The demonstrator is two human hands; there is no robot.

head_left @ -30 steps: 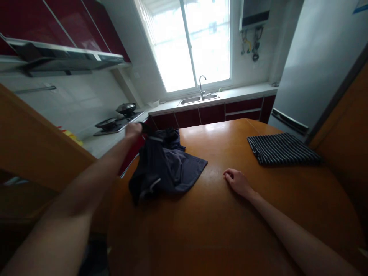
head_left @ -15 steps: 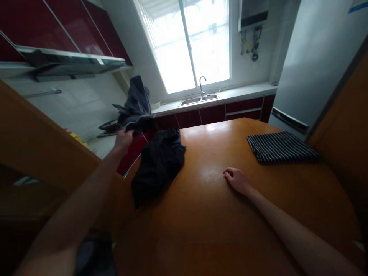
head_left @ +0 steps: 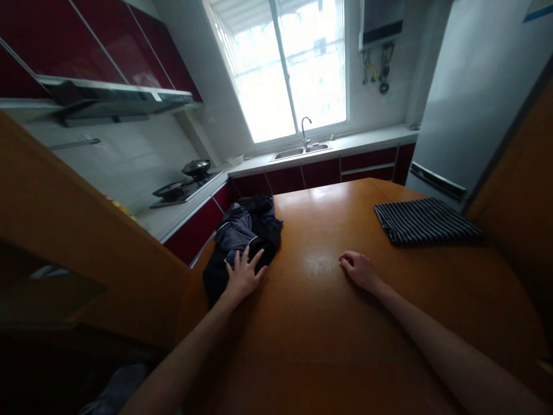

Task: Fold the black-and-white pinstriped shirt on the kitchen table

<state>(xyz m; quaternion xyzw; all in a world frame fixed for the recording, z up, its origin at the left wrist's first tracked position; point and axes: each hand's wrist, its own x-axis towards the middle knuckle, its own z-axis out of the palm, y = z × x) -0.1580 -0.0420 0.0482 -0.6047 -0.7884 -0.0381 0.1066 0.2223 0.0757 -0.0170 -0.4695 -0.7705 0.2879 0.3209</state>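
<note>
Your left hand (head_left: 245, 278) spreads its fingers wide over the near side of a rumpled black-and-grey clothes heap (head_left: 240, 230); your right hand (head_left: 359, 270), fingers curled in, rests on the same glossy wooden surface (head_left: 317, 323). Farther off, to the right, lies a flat, folded, white-striped cloth (head_left: 427, 222).

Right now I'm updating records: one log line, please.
left hand: spread over dark clothes; right hand: curled on wooden table; striped cloth: folded

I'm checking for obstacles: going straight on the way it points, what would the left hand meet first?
The left hand would probably meet the crumpled pile of grey and black fabric on the brown wooden table first; its spread fingers overlap the pile in view, though whether they touch is unclear.
</note>
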